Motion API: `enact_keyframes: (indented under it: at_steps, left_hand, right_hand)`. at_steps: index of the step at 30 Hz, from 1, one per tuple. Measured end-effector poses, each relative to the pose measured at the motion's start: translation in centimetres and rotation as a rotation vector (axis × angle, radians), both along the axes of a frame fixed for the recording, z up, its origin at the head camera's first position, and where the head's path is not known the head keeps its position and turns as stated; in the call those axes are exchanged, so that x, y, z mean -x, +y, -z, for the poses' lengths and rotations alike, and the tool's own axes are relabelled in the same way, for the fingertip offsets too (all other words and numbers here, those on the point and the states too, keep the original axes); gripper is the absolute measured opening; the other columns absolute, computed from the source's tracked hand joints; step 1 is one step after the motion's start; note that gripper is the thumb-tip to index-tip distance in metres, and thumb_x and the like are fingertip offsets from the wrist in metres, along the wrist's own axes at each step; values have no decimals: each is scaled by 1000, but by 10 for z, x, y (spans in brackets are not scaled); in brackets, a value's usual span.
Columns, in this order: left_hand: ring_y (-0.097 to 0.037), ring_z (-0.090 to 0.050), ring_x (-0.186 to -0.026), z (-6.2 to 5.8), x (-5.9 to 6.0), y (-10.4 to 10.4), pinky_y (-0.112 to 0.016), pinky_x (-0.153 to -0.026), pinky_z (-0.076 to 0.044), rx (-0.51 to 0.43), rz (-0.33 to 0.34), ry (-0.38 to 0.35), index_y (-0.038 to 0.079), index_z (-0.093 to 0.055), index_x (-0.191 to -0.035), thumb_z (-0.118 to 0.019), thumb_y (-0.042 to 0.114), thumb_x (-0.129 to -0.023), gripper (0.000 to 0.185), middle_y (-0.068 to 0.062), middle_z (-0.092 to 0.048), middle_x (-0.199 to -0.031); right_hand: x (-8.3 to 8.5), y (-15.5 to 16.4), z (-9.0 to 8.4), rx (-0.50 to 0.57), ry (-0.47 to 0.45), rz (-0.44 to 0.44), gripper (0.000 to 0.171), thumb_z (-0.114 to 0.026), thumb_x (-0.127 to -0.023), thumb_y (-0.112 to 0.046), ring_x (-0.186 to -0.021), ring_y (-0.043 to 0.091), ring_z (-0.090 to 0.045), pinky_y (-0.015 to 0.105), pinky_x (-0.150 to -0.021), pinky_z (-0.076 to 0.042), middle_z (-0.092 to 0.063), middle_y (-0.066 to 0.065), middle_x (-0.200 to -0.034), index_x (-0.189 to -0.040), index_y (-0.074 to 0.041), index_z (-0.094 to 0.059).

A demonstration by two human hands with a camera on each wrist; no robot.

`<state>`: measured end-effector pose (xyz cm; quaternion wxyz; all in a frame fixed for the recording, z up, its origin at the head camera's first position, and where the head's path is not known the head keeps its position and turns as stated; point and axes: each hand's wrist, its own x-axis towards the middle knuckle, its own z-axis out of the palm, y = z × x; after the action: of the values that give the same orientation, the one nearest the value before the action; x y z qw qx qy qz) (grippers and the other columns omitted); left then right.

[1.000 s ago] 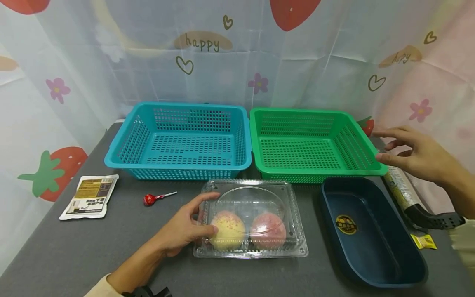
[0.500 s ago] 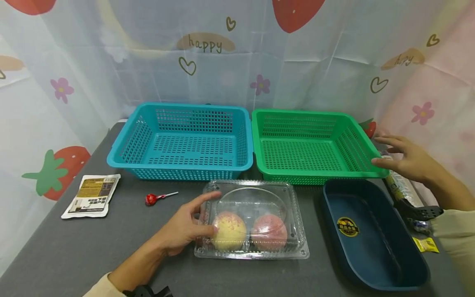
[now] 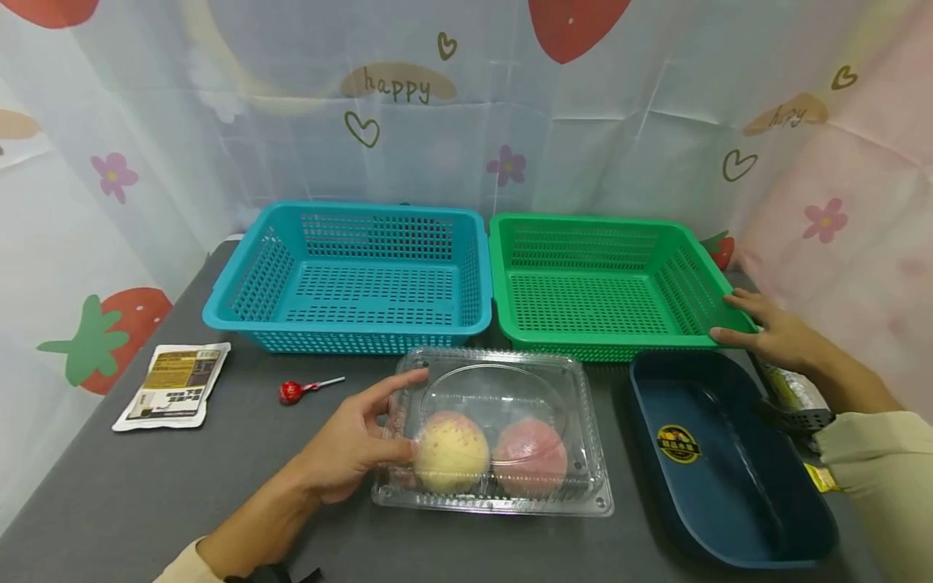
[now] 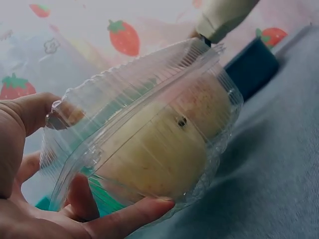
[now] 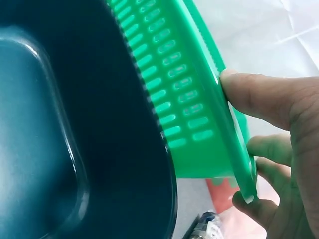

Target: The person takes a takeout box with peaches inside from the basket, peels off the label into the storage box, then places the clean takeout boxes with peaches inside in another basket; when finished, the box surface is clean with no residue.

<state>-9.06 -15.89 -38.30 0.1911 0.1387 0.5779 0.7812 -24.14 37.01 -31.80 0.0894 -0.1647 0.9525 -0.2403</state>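
Note:
My left hand (image 3: 357, 445) grips the left side of a clear plastic clamshell box (image 3: 590, 486). Inside lie two round, bun-like things, one yellow with pink flecks (image 3: 450, 453), the other pink (image 3: 530, 457). The left wrist view has the fingers (image 4: 129, 216) of that hand against the ribbed wall of the box. At the right, my right hand (image 3: 790, 344) holds the right end of a green slotted basket (image 3: 605, 340). Its thumb (image 5: 254, 92) lies on the rim in the right wrist view, with other fingers curled beneath the rim.
A blue basket (image 3: 350, 330) stands left of the green one. A dark blue tub (image 3: 729, 486) sits in front of the right hand. Farther left lie a red lollipop (image 3: 291, 393) and a white-and-brown pouch (image 3: 175, 387). Silvery packaging (image 3: 800, 390) and a yellow packet (image 3: 822, 478) are partly hidden.
My right hand has come down and left from beside the green basket and taken hold of its rim. The clear box looks slightly raised in my left hand.

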Motion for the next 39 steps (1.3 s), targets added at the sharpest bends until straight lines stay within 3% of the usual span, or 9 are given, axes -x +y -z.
enact_keyframes:
  at_steps: [5, 11, 12, 16, 20, 25, 30, 33, 39]
  left_hand:
    - [-32, -60, -83, -22, -2, 1, -43, -65, -57, 20, -22, 10, 7, -33, -150, -67, -14, -78, 82, -22, -6, -147]
    - [-36, -54, -97, -54, 1, 3, -52, -69, -55, 49, -14, 18, 12, -31, -151, -68, -10, -82, 81, -18, -7, -149]
    - [-36, -50, -108, -60, 3, 4, -52, -71, -55, 59, -12, 23, 13, -31, -151, -67, -8, -82, 81, -17, -5, -151]
    - [-36, -50, -100, -85, 14, 9, -53, -72, -54, 103, -22, 30, 17, -34, -151, -67, -7, -82, 80, -21, -17, -146]
    - [-35, -52, -87, -109, 28, 19, -58, -67, -53, 107, -46, 27, 19, -38, -148, -67, -9, -82, 78, -25, -33, -120]
    - [-28, -52, -79, -133, 48, 36, -58, -65, -53, 90, -73, 42, 22, -42, -146, -65, -10, -83, 75, -22, -39, -103]
    - [-20, -47, -58, -144, 74, 54, -44, -56, -54, 115, -94, 51, 27, -45, -144, -66, -7, -84, 72, -18, -43, -92]
    - [-19, -43, -49, -143, 88, 65, -33, -45, -43, 127, -103, 61, 28, -47, -143, -68, -5, -85, 70, -16, -43, -85]
    - [-19, -38, -41, -141, 110, 88, -31, -41, -29, 110, -117, 67, 30, -50, -139, -70, -4, -84, 67, -13, -44, -73]
  right_hand:
    - [-1, 0, 1, 13, -8, 1, 79, -60, -95, -31, -138, 51, 1, 73, -99, -10, -6, 33, -153, -147, 12, -19]
    - [0, 0, -1, 6, -49, 11, 82, -61, -94, -31, -140, 48, 7, 72, -101, -7, -2, 31, -154, -149, 10, -16]
    - [0, 0, -2, 1, -53, 10, 83, -61, -94, -32, -139, 47, 7, 72, -101, -6, -1, 31, -154, -149, 10, -15]
    - [2, 0, -2, -12, -64, 6, 85, -62, -94, -32, -139, 48, 8, 72, -101, -6, 0, 32, -154, -149, 10, -13]
    - [2, 1, -2, -14, -79, 10, 86, -63, -93, -31, -139, 48, 9, 71, -102, -5, 0, 33, -153, -148, 11, -12]
    - [2, 3, -3, -5, -100, 17, 87, -64, -92, -29, -139, 48, 10, 71, -102, -3, 2, 33, -153, -148, 11, -10]
    - [2, 1, -2, 28, -105, 13, 86, -65, -91, -26, -138, 49, 11, 70, -103, -2, 2, 34, -153, -148, 11, -11]
    - [1, 2, -2, 37, -101, 7, 86, -65, -91, -24, -138, 50, 11, 71, -102, -2, 1, 34, -152, -147, 12, -12]
    - [1, 1, -4, 43, -114, 10, 88, -65, -91, -26, -138, 49, 12, 72, -101, -4, 2, 33, -153, -148, 10, -9]
